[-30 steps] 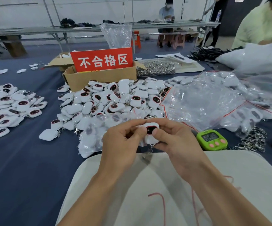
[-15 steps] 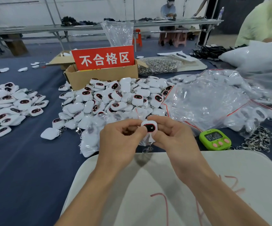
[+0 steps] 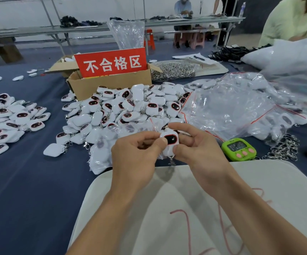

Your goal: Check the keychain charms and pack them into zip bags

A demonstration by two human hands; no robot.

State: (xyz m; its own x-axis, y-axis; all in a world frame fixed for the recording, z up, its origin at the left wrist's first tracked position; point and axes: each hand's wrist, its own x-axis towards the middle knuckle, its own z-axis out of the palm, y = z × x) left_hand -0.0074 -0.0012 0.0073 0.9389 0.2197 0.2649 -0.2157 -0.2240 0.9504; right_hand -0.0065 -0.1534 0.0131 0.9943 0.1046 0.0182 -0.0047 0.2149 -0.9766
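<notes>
white charm, upright, dark face

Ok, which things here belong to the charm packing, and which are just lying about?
Job: charm pinched by left hand and right hand; charm pile; zip bags; reject box.
Lying about: green timer; loose key rings.

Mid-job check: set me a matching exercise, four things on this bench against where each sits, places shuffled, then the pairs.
Things
1. keychain charm
2. green timer
3. cardboard box
4. clear zip bags

Places
A. behind the heap of charms, holding the red sign
B. right of the heap, beyond the timer
C. pinched between left hand and right hand
D. on the blue cloth, just right of the right hand

Pairs: 1-C, 2-D, 3-A, 4-B
</notes>
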